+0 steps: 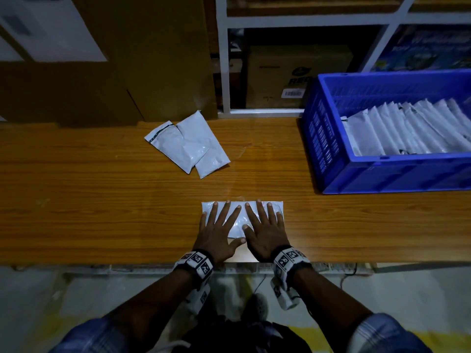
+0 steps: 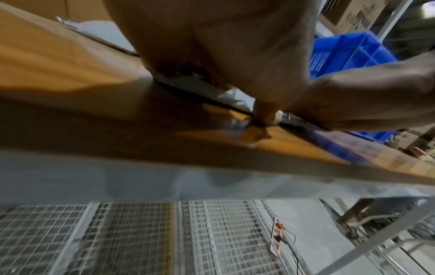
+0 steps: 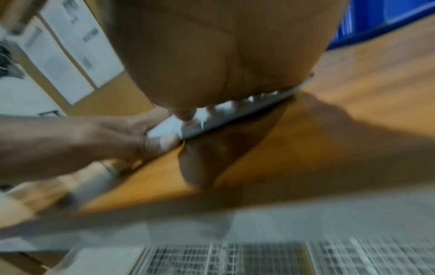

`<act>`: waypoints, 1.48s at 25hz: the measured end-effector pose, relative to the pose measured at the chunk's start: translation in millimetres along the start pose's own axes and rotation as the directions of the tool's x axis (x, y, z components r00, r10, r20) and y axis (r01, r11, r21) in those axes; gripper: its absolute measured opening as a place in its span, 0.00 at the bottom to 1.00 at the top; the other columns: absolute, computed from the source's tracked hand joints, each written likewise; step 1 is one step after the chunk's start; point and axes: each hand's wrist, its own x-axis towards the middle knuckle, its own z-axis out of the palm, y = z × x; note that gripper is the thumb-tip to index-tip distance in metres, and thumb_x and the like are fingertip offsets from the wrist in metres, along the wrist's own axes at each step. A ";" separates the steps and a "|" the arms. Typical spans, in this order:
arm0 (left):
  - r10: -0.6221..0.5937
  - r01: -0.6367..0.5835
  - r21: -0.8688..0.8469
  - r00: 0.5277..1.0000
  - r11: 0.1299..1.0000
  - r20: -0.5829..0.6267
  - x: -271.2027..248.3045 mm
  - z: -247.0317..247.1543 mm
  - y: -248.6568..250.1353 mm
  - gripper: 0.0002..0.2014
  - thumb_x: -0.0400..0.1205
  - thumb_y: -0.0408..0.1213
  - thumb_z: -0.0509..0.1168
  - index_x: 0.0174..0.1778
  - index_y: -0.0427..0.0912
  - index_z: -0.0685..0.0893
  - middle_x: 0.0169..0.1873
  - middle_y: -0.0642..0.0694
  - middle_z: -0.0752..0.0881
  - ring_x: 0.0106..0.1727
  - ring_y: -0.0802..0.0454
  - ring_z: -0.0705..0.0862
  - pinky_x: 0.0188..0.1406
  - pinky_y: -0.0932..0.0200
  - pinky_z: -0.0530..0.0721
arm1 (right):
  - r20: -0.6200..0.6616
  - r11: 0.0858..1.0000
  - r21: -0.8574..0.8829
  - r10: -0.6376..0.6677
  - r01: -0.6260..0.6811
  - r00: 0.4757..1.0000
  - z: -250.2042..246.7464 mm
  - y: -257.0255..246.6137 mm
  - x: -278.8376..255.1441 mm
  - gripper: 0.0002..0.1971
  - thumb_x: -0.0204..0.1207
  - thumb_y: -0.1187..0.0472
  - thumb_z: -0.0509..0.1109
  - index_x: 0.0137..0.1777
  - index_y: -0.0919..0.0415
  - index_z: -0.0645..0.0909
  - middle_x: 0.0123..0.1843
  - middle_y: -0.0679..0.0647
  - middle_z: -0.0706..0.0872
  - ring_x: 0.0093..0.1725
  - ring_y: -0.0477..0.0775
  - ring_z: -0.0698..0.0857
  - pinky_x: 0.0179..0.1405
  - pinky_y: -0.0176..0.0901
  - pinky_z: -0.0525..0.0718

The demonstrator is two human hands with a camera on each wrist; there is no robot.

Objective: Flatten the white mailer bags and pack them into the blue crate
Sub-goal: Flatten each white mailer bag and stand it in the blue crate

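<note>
- Two hands are laid flat on one white mailer bag [image 1: 242, 217] at the near edge of the desk [image 1: 102, 212]; the left hand [image 1: 216, 230] covers its left half, the right hand [image 1: 265, 230] its right half.
- Fingers [image 1: 262, 212] of both hands are held straight and spread apart, pressed onto the bag; nothing is gripped.
- Step in hand, as judged: flattening, with air being pressed out of the bag.
- Next move, as judged: the flattened bag is to be pinched at an edge, lifted, and carried to the blue crate [image 1: 331, 138] at the far right corner of the desk, then slotted on edge beside the row already there.
- Packed bags [image 1: 397, 131]: a row is stood leaning inside the crate, filling much of what is seen of it; the crate's right part is cut off by the frame.
- Two loose mailer bags [image 1: 188, 143] are left overlapping near the far edge of the desk, well apart from the hands; these are yet to be flattened.
- Cardboard box [image 1: 102, 72]: stood at the far left of the desk, carrying white labels.
- White shelving [image 1: 224, 59] is seen behind the far edge, with a further carton [image 1: 293, 75] inside.
- Obstruction: none is seen between the pressed bag and the crate; only the crate's near wall must be cleared.
- Wrist views are blurred; only palms, a sliver of bag and the desk edge are made out.
</note>
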 end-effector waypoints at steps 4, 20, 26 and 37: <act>0.001 0.000 -0.016 0.999 1.000 0.043 -0.4 -12.8 0.8 0.43 0.80 0.73 0.51 0.87 0.63 0.39 0.87 0.55 0.36 0.88 0.46 0.34 0.85 0.35 0.41 | 0.122 0.998 -0.047 -0.033 0.039 0.992 -19.8 0.2 1.4 0.41 0.77 0.32 0.50 0.83 0.35 0.29 0.84 0.47 0.25 0.83 0.58 0.26 0.82 0.63 0.32; -0.008 0.031 -0.098 0.974 0.995 0.226 -3.5 -58.8 -14.4 0.46 0.82 0.68 0.58 0.88 0.57 0.38 0.88 0.53 0.40 0.88 0.43 0.41 0.85 0.33 0.43 | 0.170 0.924 -0.350 -0.097 0.153 0.981 -66.4 -40.7 10.5 0.33 0.88 0.48 0.54 0.87 0.41 0.39 0.89 0.50 0.43 0.87 0.63 0.45 0.84 0.65 0.46; 0.039 -0.051 -0.112 0.994 0.992 -0.104 9.9 -93.8 -13.8 0.41 0.82 0.35 0.68 0.88 0.50 0.52 0.87 0.50 0.57 0.87 0.47 0.55 0.85 0.40 0.52 | 0.012 0.877 -0.457 -0.163 0.150 0.987 -109.5 -68.7 7.0 0.31 0.88 0.59 0.49 0.87 0.44 0.40 0.89 0.51 0.50 0.87 0.64 0.49 0.84 0.65 0.47; 0.443 -0.396 0.198 0.799 0.896 -0.407 101.5 -264.8 65.1 0.39 0.80 0.30 0.67 0.87 0.50 0.60 0.85 0.47 0.63 0.85 0.44 0.61 0.84 0.41 0.56 | -0.476 0.894 -0.425 -0.085 -0.144 0.875 -258.5 -40.2 -15.2 0.36 0.84 0.64 0.56 0.88 0.50 0.42 0.87 0.56 0.58 0.82 0.66 0.64 0.77 0.65 0.66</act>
